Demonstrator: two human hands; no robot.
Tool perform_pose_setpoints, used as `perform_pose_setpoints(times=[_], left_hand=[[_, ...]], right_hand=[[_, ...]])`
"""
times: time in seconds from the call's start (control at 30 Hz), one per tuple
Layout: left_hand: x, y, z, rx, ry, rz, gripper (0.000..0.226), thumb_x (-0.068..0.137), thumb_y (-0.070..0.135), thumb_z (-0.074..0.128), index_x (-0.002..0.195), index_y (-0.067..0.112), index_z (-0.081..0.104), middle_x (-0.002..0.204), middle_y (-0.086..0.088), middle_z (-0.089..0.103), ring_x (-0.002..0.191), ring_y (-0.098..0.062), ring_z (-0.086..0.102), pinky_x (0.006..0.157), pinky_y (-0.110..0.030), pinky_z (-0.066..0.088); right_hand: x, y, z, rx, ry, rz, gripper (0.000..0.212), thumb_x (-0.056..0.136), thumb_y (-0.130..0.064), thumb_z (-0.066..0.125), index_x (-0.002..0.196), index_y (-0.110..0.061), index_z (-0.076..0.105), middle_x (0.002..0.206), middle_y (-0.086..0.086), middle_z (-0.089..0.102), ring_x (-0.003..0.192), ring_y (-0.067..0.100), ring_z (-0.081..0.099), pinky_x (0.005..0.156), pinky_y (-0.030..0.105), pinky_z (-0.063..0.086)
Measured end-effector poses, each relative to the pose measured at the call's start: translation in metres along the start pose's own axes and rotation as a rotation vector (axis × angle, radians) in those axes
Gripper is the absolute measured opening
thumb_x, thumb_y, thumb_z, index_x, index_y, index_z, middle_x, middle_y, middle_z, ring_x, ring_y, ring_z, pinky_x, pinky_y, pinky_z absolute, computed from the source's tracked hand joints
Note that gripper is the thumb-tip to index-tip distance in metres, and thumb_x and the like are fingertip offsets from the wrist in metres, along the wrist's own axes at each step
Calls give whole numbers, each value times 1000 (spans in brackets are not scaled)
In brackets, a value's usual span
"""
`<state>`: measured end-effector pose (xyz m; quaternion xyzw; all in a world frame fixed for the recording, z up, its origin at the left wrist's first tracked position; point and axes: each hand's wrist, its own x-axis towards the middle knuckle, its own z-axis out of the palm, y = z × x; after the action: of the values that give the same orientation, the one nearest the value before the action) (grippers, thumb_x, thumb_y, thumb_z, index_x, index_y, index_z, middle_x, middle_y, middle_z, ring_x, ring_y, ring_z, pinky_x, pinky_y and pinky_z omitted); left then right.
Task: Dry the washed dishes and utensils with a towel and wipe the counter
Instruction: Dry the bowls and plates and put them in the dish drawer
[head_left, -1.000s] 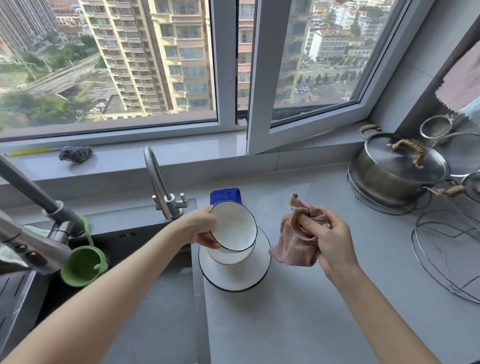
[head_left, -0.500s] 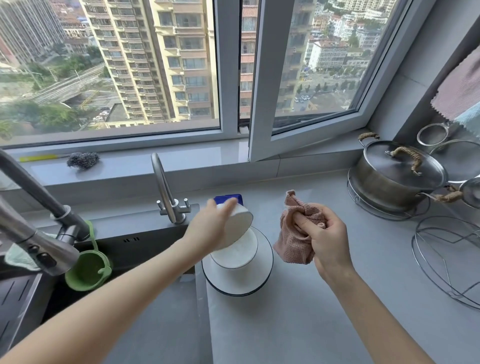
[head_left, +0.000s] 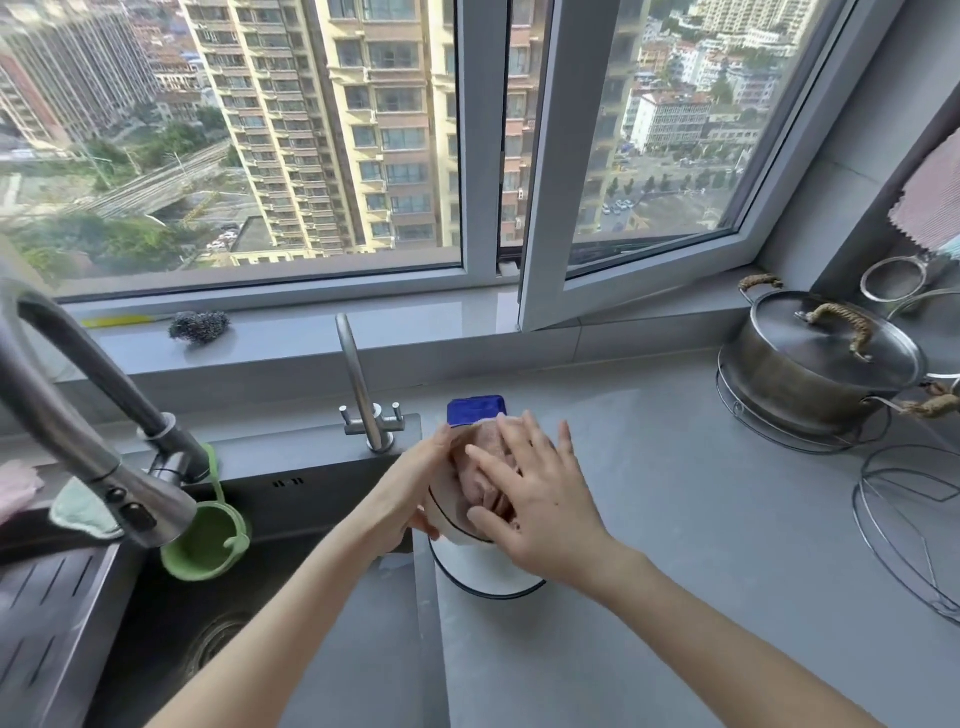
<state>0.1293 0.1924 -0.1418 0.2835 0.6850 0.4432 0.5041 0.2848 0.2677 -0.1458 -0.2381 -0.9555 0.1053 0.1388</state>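
My left hand (head_left: 415, 483) grips a white bowl with a dark rim (head_left: 445, 512), tilted on its side above the stack. My right hand (head_left: 535, 499) presses a pink towel (head_left: 480, 467) into the bowl's opening with straight, spread fingers. Beneath them a white plate with a dark rim (head_left: 488, 574) lies on the grey counter (head_left: 701, 545), partly hidden by my right hand. Whether another bowl still sits on the plate is hidden.
A blue object (head_left: 475, 409) stands just behind the bowl. The black sink (head_left: 218, 597) with two taps (head_left: 358, 384) and a green cup (head_left: 205, 543) is at the left. A lidded steel pot (head_left: 815, 364) and wire racks (head_left: 914, 525) stand at the right.
My left hand lifted and tilted the top bowl off the stack. My right hand moved left with the towel, opened its fingers and pushed the towel into the bowl.
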Motion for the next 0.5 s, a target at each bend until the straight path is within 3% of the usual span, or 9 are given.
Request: perform_pose_setpoints(times=[0.07,0.1,0.17,0.23,0.27,0.33,0.4,0.5], left_hand=[[-8,-5,-5,3,-51,-18,53,84,74,31,115,44,61,90,-3,72,68,-25,64,54,-28,44],[-13,-6,-8,-3,-80,-29,54,81,76,33,114,45,62,98,-5,73,78,-31,67,62,-33,45],[-20,-9,-12,-38,-100,-47,52,85,71,34,115,41,63,107,-7,71,88,-29,69,67,-32,48],[-28,-10,-12,-105,-97,-63,48,94,58,30,117,32,63,105,-4,70,76,-11,69,54,-20,50],[-31,-10,-10,-135,-93,-61,47,96,54,28,118,30,62,108,-3,70,78,-10,68,54,-21,52],[-32,-15,-2,-178,-104,-27,46,96,56,31,120,32,62,117,1,68,100,-18,67,80,-38,56],[-36,-18,5,-226,-111,-1,48,88,61,40,118,32,64,117,0,68,111,-23,63,100,-52,44],[-44,-22,8,-254,-86,1,54,82,62,44,116,26,65,115,-8,69,109,-29,64,91,-50,48]], right_hand=[[-8,3,-15,221,-188,-57,75,84,-74,25,148,-38,15,160,3,13,149,18,3,121,44,2],[-12,4,-24,352,-212,-98,73,85,-68,33,148,-40,9,160,-1,13,148,13,4,121,37,5],[-20,10,-35,369,-78,-173,75,85,-56,49,150,-39,14,158,0,22,147,14,15,119,36,15],[-26,14,-33,236,16,-131,79,84,-67,47,150,-38,16,157,4,26,146,18,19,118,41,17],[-29,8,-28,258,26,-58,79,84,-73,40,150,-36,17,156,6,26,146,20,20,118,42,18],[-36,-12,-16,292,58,-4,72,92,-67,29,148,-23,29,155,10,28,145,25,21,114,45,20],[-41,-34,-3,166,80,-72,63,101,-52,21,144,-10,38,153,16,29,144,35,21,112,51,20],[-40,-41,-1,46,-65,-208,59,103,-44,12,146,-8,32,155,18,22,144,39,15,114,51,12]])
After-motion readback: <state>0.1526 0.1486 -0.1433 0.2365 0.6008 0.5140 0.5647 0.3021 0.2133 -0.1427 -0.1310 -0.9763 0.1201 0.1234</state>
